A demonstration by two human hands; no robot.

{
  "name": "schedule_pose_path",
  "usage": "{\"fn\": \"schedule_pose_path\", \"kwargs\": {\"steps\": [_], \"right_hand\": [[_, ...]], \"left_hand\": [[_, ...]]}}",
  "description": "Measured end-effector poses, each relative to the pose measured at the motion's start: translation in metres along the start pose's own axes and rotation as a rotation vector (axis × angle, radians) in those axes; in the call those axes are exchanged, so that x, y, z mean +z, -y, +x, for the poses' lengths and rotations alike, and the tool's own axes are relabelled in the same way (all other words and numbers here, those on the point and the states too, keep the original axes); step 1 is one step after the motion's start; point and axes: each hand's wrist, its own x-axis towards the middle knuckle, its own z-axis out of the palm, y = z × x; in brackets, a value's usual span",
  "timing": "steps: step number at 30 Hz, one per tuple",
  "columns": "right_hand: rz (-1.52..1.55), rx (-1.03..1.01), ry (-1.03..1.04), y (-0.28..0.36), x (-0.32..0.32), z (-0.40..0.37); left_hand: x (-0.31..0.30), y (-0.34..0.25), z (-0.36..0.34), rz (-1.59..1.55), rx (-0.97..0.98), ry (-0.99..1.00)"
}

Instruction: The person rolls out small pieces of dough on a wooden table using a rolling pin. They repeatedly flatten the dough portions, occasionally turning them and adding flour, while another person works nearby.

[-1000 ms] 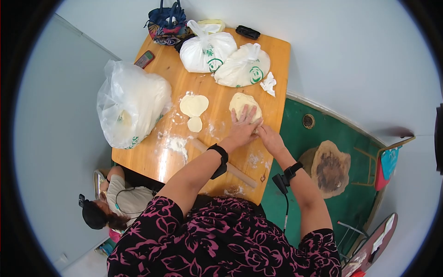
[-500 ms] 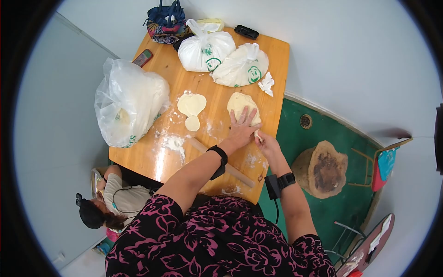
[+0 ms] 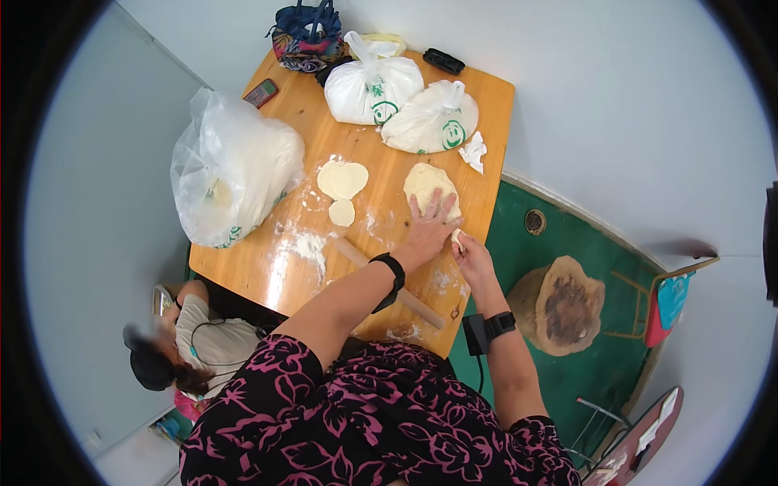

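A large lump of pale dough (image 3: 429, 183) lies near the right edge of the wooden table. My left hand (image 3: 431, 228) rests on its lower part with the fingers spread. Beside it, my right hand (image 3: 472, 256) pinches a small piece of dough (image 3: 459, 237) at the lump's lower right edge. Several thin round dough wrappers (image 3: 344, 181) lie to the left, some overlapping. A wooden rolling pin (image 3: 419, 309) lies diagonally, partly hidden under my left forearm. White flour (image 3: 309, 249) is scattered on the table.
Tied white bags (image 3: 374, 91), a crumpled tissue (image 3: 473, 152), a phone (image 3: 261, 93) and a fabric bag (image 3: 307, 38) are on the wooden table (image 3: 332, 134). A large plastic bag (image 3: 235, 166) stands at left. Another person (image 3: 215, 347) is at lower left; a stump (image 3: 567, 306) stands right.
The camera view has shifted slightly. The small dough piece in my right hand shows a little more. My left hand stays on the lump.
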Motion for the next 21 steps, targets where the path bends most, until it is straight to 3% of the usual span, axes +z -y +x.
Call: {"fn": "schedule_pose_path", "kwargs": {"steps": [10, 13, 16, 19, 21], "right_hand": [[0.146, 0.011, 0.026, 0.003, 0.006, -0.002], [0.167, -0.062, 0.102, 0.015, 0.02, -0.012], [0.117, -0.308, 0.225, 0.059, 0.05, -0.035], [-0.035, -0.487, 0.222, 0.091, 0.064, -0.064], [-0.182, -0.511, 0.132, 0.084, 0.057, -0.07]], "left_hand": [[-0.009, 0.0, -0.002, 0.007, 0.027, 0.015], [-0.01, 0.0, -0.001, 0.079, 0.021, 0.091], [-0.008, 0.0, -0.004, 0.108, 0.062, 0.112], [-0.026, -0.006, 0.001, 0.006, -0.039, 0.209], [-0.015, 0.01, 0.015, -0.378, -0.249, 0.193]]}}
